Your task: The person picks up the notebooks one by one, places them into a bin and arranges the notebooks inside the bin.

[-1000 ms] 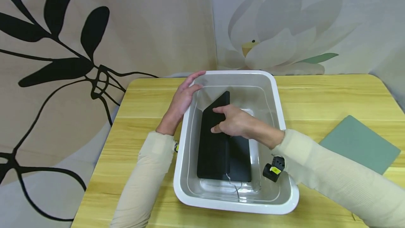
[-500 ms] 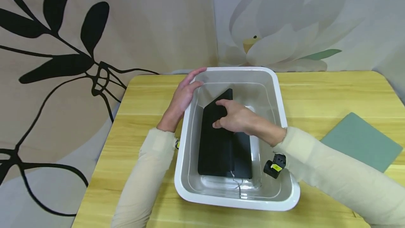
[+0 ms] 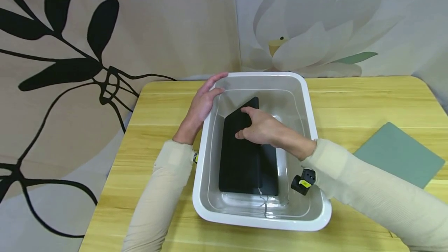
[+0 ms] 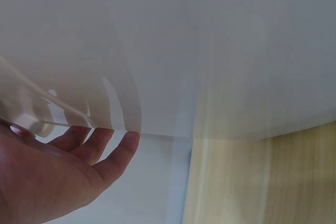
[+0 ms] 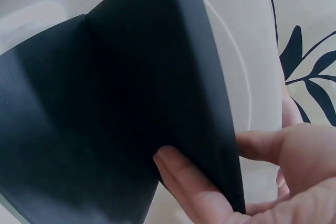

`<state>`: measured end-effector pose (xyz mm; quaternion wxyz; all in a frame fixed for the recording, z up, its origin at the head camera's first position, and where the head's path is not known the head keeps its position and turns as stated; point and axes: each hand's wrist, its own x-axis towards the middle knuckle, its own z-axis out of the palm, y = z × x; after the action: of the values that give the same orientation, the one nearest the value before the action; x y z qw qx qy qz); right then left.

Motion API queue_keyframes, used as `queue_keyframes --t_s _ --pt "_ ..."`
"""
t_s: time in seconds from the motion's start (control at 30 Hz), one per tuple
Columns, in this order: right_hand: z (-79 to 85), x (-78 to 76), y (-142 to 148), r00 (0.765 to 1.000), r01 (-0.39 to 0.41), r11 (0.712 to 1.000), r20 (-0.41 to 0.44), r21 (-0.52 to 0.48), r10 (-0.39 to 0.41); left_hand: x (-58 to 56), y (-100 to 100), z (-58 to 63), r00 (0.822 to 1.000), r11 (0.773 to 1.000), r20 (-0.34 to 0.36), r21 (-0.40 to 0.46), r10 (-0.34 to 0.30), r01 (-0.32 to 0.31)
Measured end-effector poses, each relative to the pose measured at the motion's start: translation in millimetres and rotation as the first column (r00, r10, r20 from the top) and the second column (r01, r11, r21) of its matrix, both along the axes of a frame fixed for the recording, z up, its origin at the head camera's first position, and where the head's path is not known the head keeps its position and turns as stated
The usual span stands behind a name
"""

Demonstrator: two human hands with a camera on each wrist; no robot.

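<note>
Inside the white plastic basin (image 3: 315,213) lies a black folder-like object (image 3: 239,162) with two panels meeting at a crease. One panel is raised at an angle over the other, as the right wrist view shows. My right hand (image 3: 260,125) reaches in and pinches the raised panel, thumb on one face and fingers on the other. My left hand (image 3: 201,102) grips the basin's far-left rim, thumb over the inside and fingers along the outer wall. Thin pale strings (image 3: 265,205) hang from the near end of the black folder.
A flat green square (image 3: 399,154) lies on the wooden table (image 3: 350,104) to the right of the basin, partly behind the right sleeve. Behind the table are pale curtains (image 3: 182,22) printed with leaves and a flower.
The raised panel's edge has shifted slightly right, and my right hand has moved a little with it. My left hand keeps its grip on the rim. The head view has tilted slightly.
</note>
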<state>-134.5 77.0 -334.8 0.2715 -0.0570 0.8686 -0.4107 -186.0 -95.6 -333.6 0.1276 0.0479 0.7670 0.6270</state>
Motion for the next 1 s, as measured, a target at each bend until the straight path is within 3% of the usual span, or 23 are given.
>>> queue_keyframes --t_s 0.63,1.0 --pt "-3.3 -0.6 1.7 0.999 -0.019 1.0 0.041 0.016 0.019 -0.9 0.6 -2.4 1.0 0.999 0.002 0.033 0.009 -0.009" --pt "-2.8 -0.4 1.2 0.998 -0.037 0.995 0.046 0.089 0.033 -1.0 -0.6 -2.9 1.0 1.0 0.006 0.013 -0.01 0.009"
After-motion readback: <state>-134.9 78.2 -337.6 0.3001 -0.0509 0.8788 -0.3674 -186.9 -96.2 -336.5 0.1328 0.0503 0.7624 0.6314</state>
